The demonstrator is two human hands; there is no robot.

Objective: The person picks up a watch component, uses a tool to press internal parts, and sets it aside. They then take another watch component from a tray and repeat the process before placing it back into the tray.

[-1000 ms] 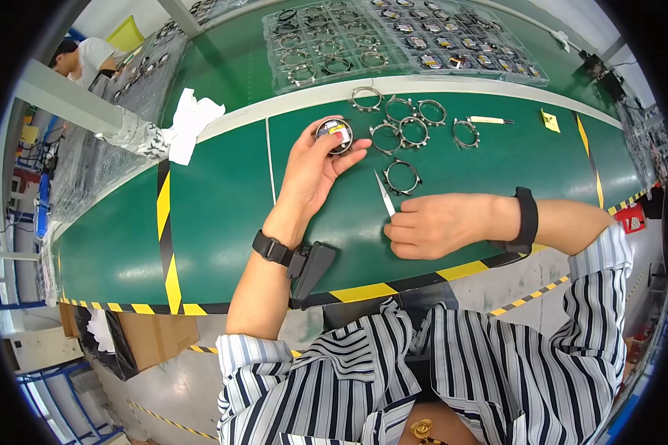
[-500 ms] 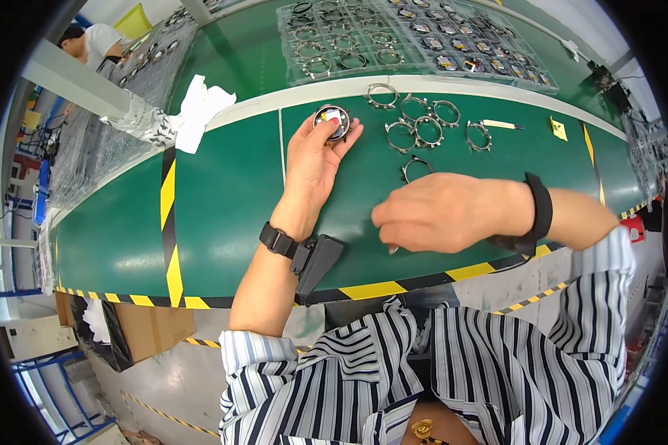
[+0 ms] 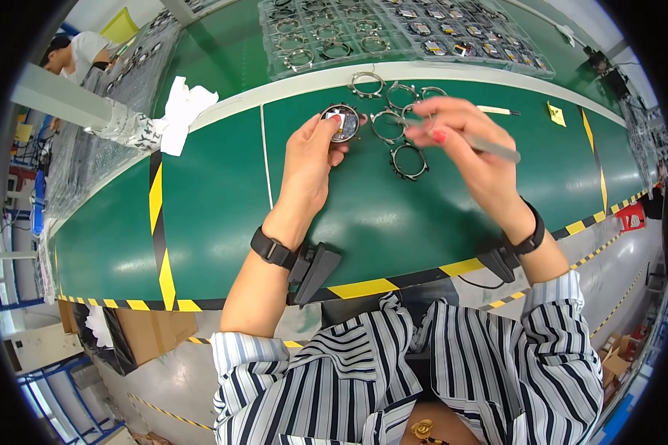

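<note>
My left hand (image 3: 305,165) is closed round a round watch case (image 3: 346,126), its circuit board and inner parts facing up and the thumb on its edge. To the right, my right hand (image 3: 485,165) grips a slim grey tool (image 3: 502,150) that sticks out past the thumb side; motion blurs its tip and the fingers. Beneath and beside those fingers lie several bare metal watch frames. A dark watch frame (image 3: 409,176) is nearest me, another frame (image 3: 373,126) lies right of the held case, and a further frame (image 3: 367,95) is behind. My right hand partly hides others.
Clear trays hold metal frames (image 3: 299,59) and watch parts (image 3: 432,47) beyond the pale ledge (image 3: 237,103). A pale stick (image 3: 497,110) and yellow note (image 3: 557,114) lie at right. White cloth (image 3: 185,111) hangs by the left post. Another person (image 3: 89,55) sits far left.
My right hand has moved up and right, away from the table's front, and turned so the grey tool shows. The watch case in my left hand has shifted slightly right and tilted.
</note>
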